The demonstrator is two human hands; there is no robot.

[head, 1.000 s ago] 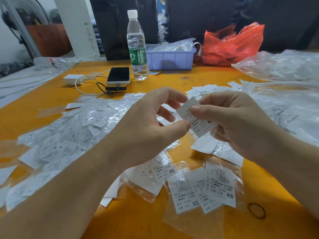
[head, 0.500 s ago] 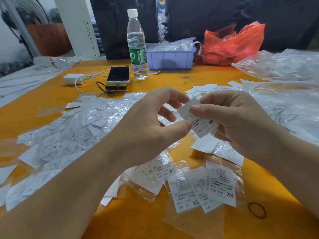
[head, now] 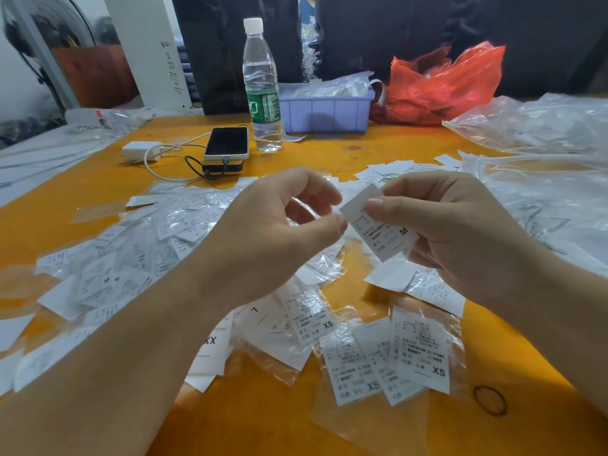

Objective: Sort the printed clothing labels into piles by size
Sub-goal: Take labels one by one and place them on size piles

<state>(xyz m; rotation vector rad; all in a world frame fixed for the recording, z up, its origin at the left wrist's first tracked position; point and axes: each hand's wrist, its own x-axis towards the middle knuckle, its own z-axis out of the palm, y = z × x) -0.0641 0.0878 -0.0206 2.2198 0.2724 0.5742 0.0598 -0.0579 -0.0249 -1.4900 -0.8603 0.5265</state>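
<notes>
Above the orange table (head: 82, 192), the right hand (head: 460, 238) pinches a white label marked M (head: 378, 225) between thumb and fingers (head: 399, 182), while the left hand (head: 263, 238), fingers curled, seems to touch its edge with the thumb tip, over scattered bagged labels (head: 138, 258) and XS labels (head: 418, 353).

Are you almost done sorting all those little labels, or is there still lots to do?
Only a bit looks done: a small XS pile sits in front. Right now the right hand pinches a label marked M, and the left hand is at its edge. Lots is left: a big mixed heap still covers the orange table on the left.
</notes>
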